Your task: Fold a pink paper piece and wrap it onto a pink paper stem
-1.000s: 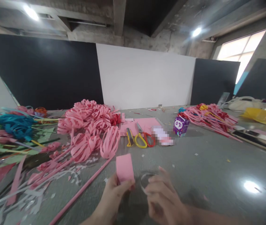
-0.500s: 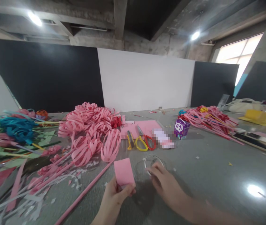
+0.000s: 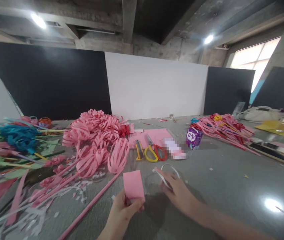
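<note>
The left hand [image 3: 124,209] pinches the pink paper [image 3: 133,184] low, leaving its face uncovered. Beside it, the right hand [image 3: 179,194] grasps a pale ring [image 3: 166,183].

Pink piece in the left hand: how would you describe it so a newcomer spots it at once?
Below the white panel, at the near side of the grey table, find the left hand. It holds the pink piece, plain-faced and roughly rectangular, unlike the looped pink strips beyond it.
</note>
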`<control>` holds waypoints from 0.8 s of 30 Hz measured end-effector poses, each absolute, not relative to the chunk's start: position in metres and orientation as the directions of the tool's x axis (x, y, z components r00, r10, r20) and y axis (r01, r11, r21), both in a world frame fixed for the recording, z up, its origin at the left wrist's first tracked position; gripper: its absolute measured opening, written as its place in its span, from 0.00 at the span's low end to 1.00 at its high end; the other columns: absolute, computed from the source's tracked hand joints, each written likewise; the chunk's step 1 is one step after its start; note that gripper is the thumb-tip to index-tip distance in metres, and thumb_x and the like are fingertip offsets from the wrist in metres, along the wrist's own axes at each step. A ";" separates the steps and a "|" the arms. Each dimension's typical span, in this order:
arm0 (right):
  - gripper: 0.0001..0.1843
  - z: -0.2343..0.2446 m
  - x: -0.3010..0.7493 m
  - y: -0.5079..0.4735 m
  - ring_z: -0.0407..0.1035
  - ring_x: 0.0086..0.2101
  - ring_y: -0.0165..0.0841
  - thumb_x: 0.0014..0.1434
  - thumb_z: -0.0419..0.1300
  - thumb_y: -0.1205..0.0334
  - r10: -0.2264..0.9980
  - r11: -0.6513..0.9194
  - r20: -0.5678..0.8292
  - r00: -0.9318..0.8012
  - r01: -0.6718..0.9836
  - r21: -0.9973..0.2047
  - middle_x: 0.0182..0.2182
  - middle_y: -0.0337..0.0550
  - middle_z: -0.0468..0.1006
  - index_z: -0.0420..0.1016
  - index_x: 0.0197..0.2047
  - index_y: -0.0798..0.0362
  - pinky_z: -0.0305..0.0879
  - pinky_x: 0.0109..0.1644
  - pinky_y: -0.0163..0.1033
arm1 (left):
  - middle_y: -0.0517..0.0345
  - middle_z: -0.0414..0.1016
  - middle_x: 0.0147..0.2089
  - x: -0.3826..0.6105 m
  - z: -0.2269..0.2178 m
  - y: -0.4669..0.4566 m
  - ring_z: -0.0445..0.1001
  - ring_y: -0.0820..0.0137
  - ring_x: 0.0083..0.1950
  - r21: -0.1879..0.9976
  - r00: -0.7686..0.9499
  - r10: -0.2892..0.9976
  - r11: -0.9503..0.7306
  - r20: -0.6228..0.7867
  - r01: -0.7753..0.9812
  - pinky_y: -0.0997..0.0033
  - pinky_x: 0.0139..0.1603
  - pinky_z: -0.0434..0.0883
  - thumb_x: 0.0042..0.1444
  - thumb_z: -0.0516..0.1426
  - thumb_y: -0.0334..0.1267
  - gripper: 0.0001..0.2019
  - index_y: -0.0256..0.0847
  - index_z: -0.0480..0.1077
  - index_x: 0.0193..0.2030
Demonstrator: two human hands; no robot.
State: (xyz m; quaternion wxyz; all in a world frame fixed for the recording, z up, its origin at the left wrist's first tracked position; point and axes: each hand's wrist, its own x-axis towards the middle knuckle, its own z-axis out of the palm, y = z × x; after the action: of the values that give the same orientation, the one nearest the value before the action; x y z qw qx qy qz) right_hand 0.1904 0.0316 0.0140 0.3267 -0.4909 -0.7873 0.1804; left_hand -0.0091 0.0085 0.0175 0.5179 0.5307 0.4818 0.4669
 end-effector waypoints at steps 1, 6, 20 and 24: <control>0.25 0.014 0.190 0.032 0.63 0.28 0.29 0.56 0.47 0.68 0.894 0.448 0.314 -0.319 0.657 -0.606 0.30 0.41 0.69 0.53 0.58 0.51 0.62 0.35 0.34 | 0.61 0.69 0.20 -0.009 0.018 0.009 0.66 0.71 0.25 1.000 0.104 0.995 0.002 -0.005 0.031 0.76 0.27 0.61 0.43 0.58 0.36 0.06 0.36 0.67 0.24; 0.28 0.015 0.192 0.032 0.60 0.22 0.27 0.57 0.43 0.69 0.894 0.447 0.263 -0.362 0.688 -0.572 0.23 0.38 0.68 0.47 0.61 0.51 0.59 0.30 0.32 | 0.61 0.68 0.20 -0.007 0.020 0.008 0.65 0.72 0.24 0.999 0.116 0.993 0.006 -0.011 0.037 0.76 0.27 0.61 0.43 0.58 0.37 0.06 0.36 0.66 0.23; 0.19 0.009 0.193 0.035 0.69 0.32 0.31 0.57 0.42 0.67 0.914 0.400 0.358 -0.192 0.577 -0.712 0.38 0.48 0.73 0.53 0.53 0.55 0.64 0.39 0.39 | 0.62 0.66 0.19 -0.006 0.028 0.006 0.65 0.72 0.24 0.997 0.095 0.995 0.037 -0.043 0.065 0.76 0.26 0.60 0.42 0.59 0.36 0.07 0.37 0.65 0.22; 0.20 0.014 0.192 0.033 0.70 0.32 0.29 0.53 0.44 0.71 0.899 0.433 0.396 -0.189 0.523 -0.734 0.40 0.47 0.73 0.53 0.51 0.55 0.63 0.41 0.37 | 0.63 0.66 0.18 -0.004 0.031 0.005 0.64 0.72 0.23 0.998 0.104 0.994 0.033 -0.039 0.054 0.76 0.26 0.60 0.41 0.58 0.36 0.06 0.37 0.65 0.21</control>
State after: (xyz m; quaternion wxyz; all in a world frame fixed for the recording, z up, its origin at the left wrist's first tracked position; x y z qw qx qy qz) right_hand 0.1922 0.0329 0.0140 0.4160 -0.4823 -0.7371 0.2258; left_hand -0.0044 0.0046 0.0309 0.5213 0.5292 0.4948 0.4509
